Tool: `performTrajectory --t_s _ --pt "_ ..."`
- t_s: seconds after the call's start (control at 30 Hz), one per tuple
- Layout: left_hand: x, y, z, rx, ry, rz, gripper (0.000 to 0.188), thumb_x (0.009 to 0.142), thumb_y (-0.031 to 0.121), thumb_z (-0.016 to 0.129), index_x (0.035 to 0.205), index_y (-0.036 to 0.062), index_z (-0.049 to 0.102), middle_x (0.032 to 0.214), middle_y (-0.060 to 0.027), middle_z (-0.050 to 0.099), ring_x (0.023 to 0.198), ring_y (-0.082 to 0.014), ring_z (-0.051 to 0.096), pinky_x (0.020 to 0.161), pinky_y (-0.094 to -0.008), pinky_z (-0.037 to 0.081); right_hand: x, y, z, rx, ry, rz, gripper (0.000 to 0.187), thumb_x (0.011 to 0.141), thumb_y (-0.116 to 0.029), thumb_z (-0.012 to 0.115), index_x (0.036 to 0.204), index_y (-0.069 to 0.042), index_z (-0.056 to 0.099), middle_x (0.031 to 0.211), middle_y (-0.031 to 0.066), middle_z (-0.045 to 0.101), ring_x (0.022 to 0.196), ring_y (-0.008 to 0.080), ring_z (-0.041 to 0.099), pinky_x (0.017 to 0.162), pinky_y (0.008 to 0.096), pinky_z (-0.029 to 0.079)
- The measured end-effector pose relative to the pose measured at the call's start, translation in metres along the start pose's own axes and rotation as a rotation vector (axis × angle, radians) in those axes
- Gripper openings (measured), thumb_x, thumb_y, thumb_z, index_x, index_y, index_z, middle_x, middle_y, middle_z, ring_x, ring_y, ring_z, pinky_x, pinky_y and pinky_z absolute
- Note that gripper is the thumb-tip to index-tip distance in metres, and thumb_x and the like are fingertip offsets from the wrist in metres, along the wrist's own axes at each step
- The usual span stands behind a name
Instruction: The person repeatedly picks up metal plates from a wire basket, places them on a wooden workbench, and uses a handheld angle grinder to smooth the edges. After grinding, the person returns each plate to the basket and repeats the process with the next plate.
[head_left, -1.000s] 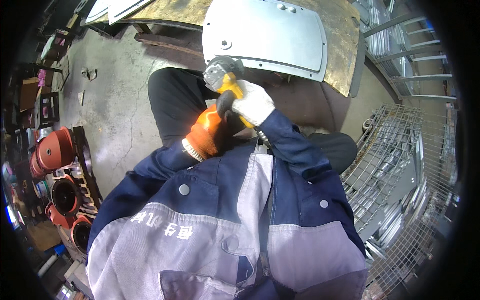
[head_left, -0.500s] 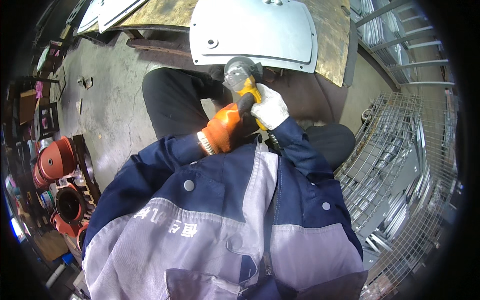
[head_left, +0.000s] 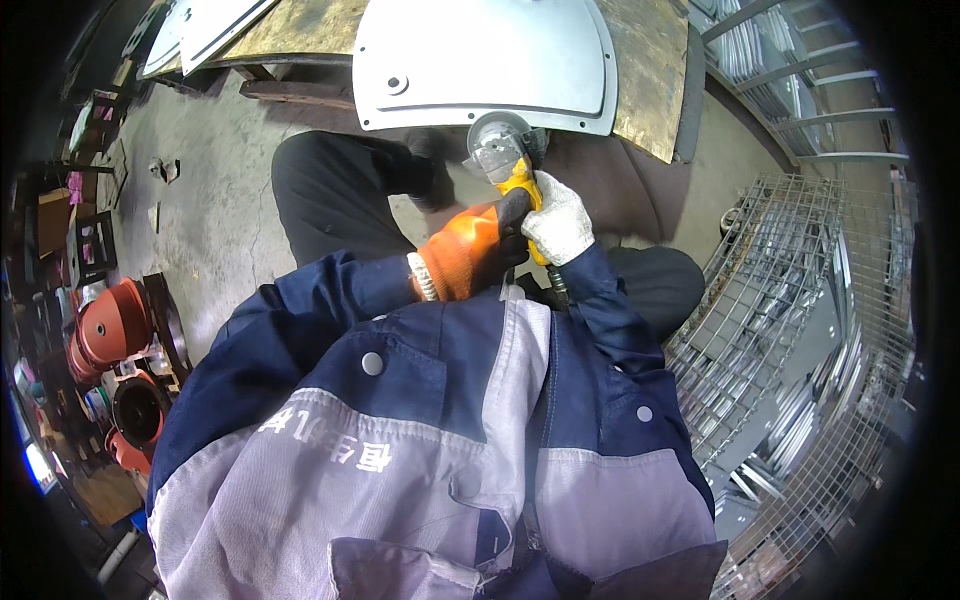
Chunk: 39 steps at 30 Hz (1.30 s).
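A yellow angle grinder point(head_left: 517, 182) is held in front of my body, its round disc point(head_left: 497, 140) pointing away from me, close to the near edge of a pale metal panel point(head_left: 490, 60). My right hand point(head_left: 560, 220), in a white knit glove, wraps around the grinder's body from the right. From the left, my left hand point(head_left: 470, 245), in an orange glove with dark fingertips, grips the same body; part of its fingers is hidden. The grinder's cord point(head_left: 557, 284) runs down beside my right sleeve. The panel has a raised face, a small round hole and bolt holes along its rim.
The panel lies on a worn wooden table point(head_left: 650, 80), with more pale panels point(head_left: 215, 35) at its far left. To my right, a wire mesh cage point(head_left: 770, 300) holds metal pieces beside a metal rack point(head_left: 800, 90). Red-orange round housings point(head_left: 118, 325) stand at the left.
Both hands and the grinder have shifted slightly right and down in the view. The panel and table appear a little further left and up. Both hands keep their hold.
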<state>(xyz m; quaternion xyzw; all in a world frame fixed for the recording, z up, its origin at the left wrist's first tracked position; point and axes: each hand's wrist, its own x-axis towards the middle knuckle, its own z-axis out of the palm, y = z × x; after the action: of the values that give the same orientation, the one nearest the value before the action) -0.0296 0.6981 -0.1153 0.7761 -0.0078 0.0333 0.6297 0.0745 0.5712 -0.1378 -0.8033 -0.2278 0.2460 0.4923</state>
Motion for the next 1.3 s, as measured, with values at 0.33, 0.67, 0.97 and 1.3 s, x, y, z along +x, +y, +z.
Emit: performTrajectory --t_s 0.33,0.67,0.97,1.3 --pt "-0.008 -0.011 -0.003 0.144 0.215 0.201 0.024 0.084 0.011 0.065 0.103 0.0049 0.053 0.085 -0.011 0.062 0.075 -0.0255 0.06 0.066 -0.0346 0.048 0.007 -0.037 0.008 -0.256 -0.133 -0.055 0.059 0.064 -0.009 0.063 0.12 0.005 0.055 0.106 0.0244 0.064 0.102 0.0361 0.062 0.089 0.0371 0.05" --pt "-0.053 -0.017 -0.057 0.508 0.147 -0.004 0.063 0.081 0.024 0.069 0.134 0.0006 0.043 0.123 -0.016 0.055 0.117 -0.0304 0.051 0.1 -0.0332 0.039 0.045 -0.078 0.079 -0.388 -0.365 -0.202 0.039 0.074 -0.013 0.063 0.112 -0.006 0.059 0.096 0.0233 0.065 0.093 0.0393 0.063 0.081 0.0413 0.052" --pt "-0.041 -0.024 -0.039 0.174 0.329 0.1 0.055 0.08 0.002 0.064 0.13 0.0003 0.041 0.105 -0.0198 0.061 0.099 -0.0322 0.059 0.082 -0.0338 0.048 0.043 -0.062 0.06 -0.445 -0.317 -0.232 0.042 0.074 -0.018 0.066 0.112 -0.001 0.059 0.095 0.0239 0.065 0.093 0.0383 0.064 0.082 0.0405 0.052" --pt "-0.017 -0.041 -0.01 0.186 0.188 0.077 0.046 0.079 0.01 0.066 0.121 0.0024 0.05 0.098 -0.0201 0.063 0.092 -0.0367 0.062 0.077 -0.0379 0.05 0.033 -0.042 0.023 -0.414 -0.267 -0.157 0.054 0.067 -0.01 0.069 0.118 0.002 0.057 0.1 0.0239 0.065 0.096 0.0363 0.064 0.084 0.0358 0.052"
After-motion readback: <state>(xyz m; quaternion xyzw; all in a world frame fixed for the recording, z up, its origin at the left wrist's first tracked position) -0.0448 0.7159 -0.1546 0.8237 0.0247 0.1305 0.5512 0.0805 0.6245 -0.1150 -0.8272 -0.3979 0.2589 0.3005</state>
